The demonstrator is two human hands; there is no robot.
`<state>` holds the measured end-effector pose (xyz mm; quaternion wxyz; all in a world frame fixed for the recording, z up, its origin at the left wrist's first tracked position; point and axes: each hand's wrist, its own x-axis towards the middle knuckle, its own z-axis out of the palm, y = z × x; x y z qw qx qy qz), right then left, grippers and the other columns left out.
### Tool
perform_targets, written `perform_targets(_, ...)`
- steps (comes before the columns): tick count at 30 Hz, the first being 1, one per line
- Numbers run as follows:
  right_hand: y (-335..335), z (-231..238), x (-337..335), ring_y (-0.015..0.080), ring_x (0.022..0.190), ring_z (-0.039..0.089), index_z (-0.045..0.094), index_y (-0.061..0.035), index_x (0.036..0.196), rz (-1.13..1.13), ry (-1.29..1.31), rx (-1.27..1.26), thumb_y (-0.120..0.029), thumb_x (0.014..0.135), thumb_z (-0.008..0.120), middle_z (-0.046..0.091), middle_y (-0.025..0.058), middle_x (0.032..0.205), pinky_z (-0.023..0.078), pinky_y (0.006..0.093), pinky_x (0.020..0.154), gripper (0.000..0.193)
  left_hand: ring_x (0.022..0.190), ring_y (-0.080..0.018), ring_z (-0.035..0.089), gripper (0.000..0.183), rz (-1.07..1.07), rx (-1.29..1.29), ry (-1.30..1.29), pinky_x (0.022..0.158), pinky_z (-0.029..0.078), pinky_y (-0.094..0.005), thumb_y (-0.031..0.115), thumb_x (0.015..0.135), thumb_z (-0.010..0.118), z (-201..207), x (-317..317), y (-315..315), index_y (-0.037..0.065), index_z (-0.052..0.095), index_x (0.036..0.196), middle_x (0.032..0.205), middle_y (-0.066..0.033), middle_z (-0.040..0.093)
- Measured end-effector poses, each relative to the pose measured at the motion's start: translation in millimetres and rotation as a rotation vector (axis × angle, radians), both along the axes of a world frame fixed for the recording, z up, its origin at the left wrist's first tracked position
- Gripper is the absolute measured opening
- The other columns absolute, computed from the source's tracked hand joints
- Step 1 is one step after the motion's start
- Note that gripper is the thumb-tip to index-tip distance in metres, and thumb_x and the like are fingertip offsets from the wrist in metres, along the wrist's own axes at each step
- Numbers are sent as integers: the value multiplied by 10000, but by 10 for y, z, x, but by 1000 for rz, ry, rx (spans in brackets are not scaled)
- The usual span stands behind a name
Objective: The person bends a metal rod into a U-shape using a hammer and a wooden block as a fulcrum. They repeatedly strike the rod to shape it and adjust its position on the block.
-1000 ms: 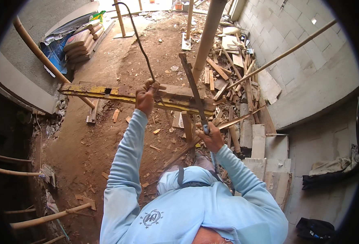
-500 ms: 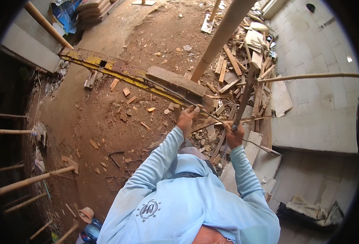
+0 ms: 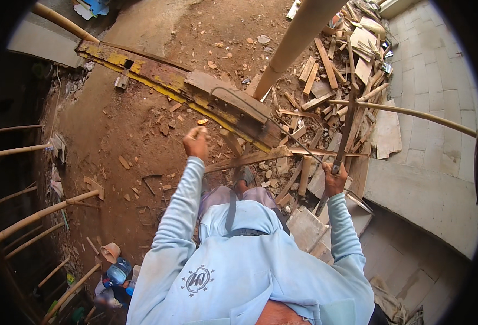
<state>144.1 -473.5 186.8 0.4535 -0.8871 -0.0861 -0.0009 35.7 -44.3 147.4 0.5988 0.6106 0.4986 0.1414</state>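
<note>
My right hand is closed around a long, dark, rusty metal bar that slants upward past it. A thin metal rod, curved into a hook at its far end, crosses the beam and reaches my right hand. Whether the fingers grip the rod too, I cannot tell. Held off to the left, my left hand is apart from the rod, its fingers blurred. In front of me lies a rusty, yellow-painted steel beam, with a wooden block on its near right end.
A thick bamboo post rises beyond the beam. Scrap wood is heaped at right, beside a pale block wall. A thinner bamboo pole juts across there. More bamboo poles stick out at left, near a blue plastic bottle.
My left hand has let go of the rod and swung left. My right hand has shifted right with the bar. The rod's far end now shows a hook over the wooden block.
</note>
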Motion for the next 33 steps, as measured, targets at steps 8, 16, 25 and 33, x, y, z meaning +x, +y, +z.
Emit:
perform_targets(8,-33,-276,171,80,608,508,569,-46,789,30,12,-100,-177,875,751,576,-5,672,445,251,569,241,780,-142,662,201,-2,148,-42,641,553,-276,133,943,607,-202,639,534,-2,680,1073,909,-85,699)
perform_targets(16,87,-505,110,142,559,555,579,-41,842,53,10,-72,-253,849,774,588,47,627,452,309,532,288,907,-217,675,220,-295,435,100,815,542,-340,119,917,612,-377,851,470,13,703,1087,1021,-95,698)
perform_targets(25,87,-558,113,201,534,566,552,-23,807,29,119,-141,-221,840,772,599,116,626,447,350,521,297,949,-302,681,210,-398,599,190,827,537,-377,46,867,620,-375,951,385,60,741,1038,1048,-150,702)
perform_targets(33,138,-297,153,318,547,592,570,-33,826,51,88,-217,-237,837,770,603,141,630,450,385,522,285,980,-303,687,228,-438,601,312,888,534,-367,67,844,628,-261,1036,413,38,739,1042,1074,-179,705)
